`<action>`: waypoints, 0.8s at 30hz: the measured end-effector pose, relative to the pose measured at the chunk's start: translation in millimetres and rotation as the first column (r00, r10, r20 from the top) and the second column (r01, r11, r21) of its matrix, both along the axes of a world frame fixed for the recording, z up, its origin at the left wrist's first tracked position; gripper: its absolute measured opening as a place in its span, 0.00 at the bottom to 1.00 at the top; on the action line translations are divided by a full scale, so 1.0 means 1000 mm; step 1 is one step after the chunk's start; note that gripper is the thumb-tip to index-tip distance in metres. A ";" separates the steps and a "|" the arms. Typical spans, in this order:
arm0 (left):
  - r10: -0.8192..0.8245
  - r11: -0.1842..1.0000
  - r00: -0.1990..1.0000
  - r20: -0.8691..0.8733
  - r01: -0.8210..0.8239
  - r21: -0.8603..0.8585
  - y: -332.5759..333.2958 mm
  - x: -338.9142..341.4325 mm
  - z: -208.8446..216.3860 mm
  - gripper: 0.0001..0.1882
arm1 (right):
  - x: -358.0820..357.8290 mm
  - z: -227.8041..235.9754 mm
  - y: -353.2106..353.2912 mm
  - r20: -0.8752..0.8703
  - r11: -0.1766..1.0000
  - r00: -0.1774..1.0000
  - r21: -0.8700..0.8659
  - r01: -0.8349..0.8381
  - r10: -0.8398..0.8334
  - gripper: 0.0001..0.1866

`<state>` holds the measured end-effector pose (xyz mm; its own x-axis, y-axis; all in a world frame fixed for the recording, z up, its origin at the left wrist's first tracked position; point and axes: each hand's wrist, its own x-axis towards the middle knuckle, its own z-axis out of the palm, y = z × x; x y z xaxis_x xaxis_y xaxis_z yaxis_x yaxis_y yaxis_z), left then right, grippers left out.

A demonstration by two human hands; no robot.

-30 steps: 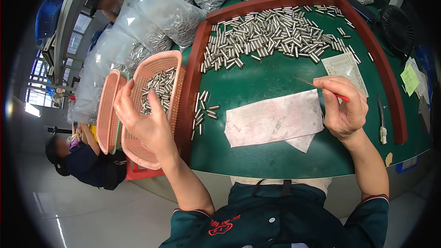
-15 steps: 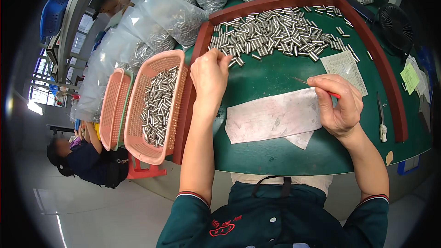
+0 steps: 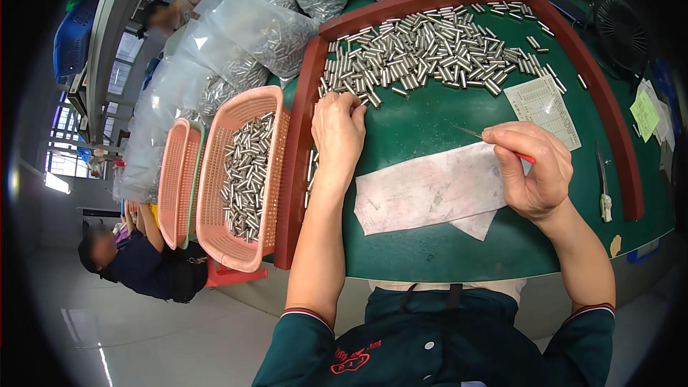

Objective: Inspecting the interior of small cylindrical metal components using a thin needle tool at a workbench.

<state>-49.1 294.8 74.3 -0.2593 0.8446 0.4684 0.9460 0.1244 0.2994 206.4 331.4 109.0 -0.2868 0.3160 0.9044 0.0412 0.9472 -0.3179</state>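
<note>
My left hand [image 3: 338, 132] is at the near left edge of a heap of short, shiny metal pins [image 3: 430, 50], inside the red-brown frame [image 3: 299, 150]. Its fingers are curled together and touch the heap's edge; what they hold, if anything, is hidden. My right hand [image 3: 536, 172] grips a thin pointed tool with a red handle [image 3: 529, 158], its metal tip pointing left over the green table. Below that tip lies a stained, pale pink cloth [image 3: 430, 190], partly beside my right fingers. A few pins [image 3: 310, 175] lie between my left forearm and the frame.
Left of the frame stands a pink basket [image 3: 203, 208] of pins, with another pink basket [image 3: 179, 179] beside it. Clear bags [image 3: 269, 36] of pins line the back. A printed sheet [image 3: 543, 111], a knife-like tool [image 3: 602, 179] and a black fan [image 3: 620, 39] are at right.
My left hand has moved slightly right and nearer to me, uncovering pins by the frame's left side. The right hand keeps its hold on the red-handled tool. The view has shifted a little.
</note>
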 end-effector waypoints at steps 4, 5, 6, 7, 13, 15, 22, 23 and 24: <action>-0.031 0.995 0.999 -0.020 0.033 0.093 -0.001 0.002 0.005 0.04 | -0.001 0.000 0.000 -0.006 1.000 1.000 -0.006 -0.001 0.000 0.10; -0.044 0.989 0.999 -0.018 0.047 0.142 -0.001 0.003 0.006 0.04 | -0.001 -0.001 0.000 -0.003 1.000 1.000 -0.006 0.008 -0.008 0.10; -0.052 0.988 0.998 0.039 0.046 0.144 -0.001 0.004 0.009 0.05 | 0.000 -0.001 0.001 0.000 1.000 1.000 -0.010 0.013 -0.013 0.10; -0.030 0.998 0.951 0.307 0.011 0.063 -0.003 0.008 0.013 0.04 | 0.001 -0.001 0.001 0.003 1.000 1.000 -0.013 0.018 -0.018 0.10; -0.141 0.978 0.279 0.950 0.188 0.090 -0.011 0.016 0.018 0.11 | -0.002 0.000 0.000 -0.006 0.999 0.999 -0.004 0.036 -0.036 0.10; -0.128 0.976 0.211 0.969 0.200 0.085 -0.010 0.019 0.018 0.12 | -0.001 0.001 0.000 0.002 0.999 0.999 -0.002 0.046 -0.046 0.09; -0.100 0.973 0.069 0.993 0.215 0.083 -0.010 0.024 0.020 0.13 | -0.001 -0.001 0.001 0.016 0.999 0.998 -0.006 0.053 -0.053 0.09; -0.101 0.972 0.056 0.993 0.217 0.086 -0.010 0.024 0.020 0.13 | -0.001 0.000 0.001 0.016 0.999 0.999 -0.007 0.052 -0.052 0.09; -0.100 0.973 0.055 0.993 0.216 0.086 -0.010 0.024 0.020 0.13 | -0.001 0.000 0.001 0.017 0.999 0.999 -0.005 0.050 -0.050 0.09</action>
<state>-24.7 284.7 94.4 -0.2883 0.9458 -0.1497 -0.2130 0.0890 0.9730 205.4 332.2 108.9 -0.2853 0.3354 0.8978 0.0940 0.9420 -0.3221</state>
